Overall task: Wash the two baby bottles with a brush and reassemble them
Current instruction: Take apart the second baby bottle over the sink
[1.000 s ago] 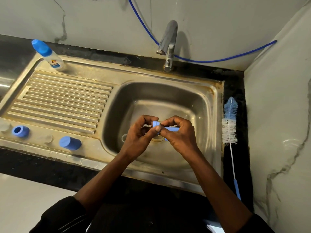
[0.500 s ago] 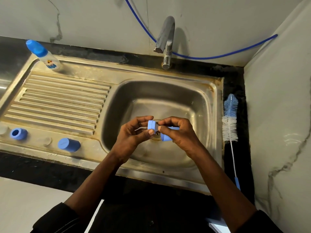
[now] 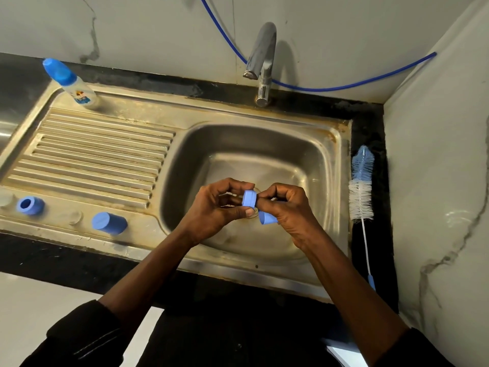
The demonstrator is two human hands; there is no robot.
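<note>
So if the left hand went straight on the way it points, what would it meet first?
The right hand, which grips a blue cap. The left hand points rightward over the sink basin, the blue ring it pinches leading; the ring looks to touch that hand, depth unclear.

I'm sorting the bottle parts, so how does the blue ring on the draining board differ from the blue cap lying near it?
The blue ring shows an open hole in its end; the blue cap shows a closed, flat end. The ring looks shorter, the cap longer. The ring lies further left, the cap nearer the basin. Both are blue and lie on their sides on the draining board, untouched.
</note>
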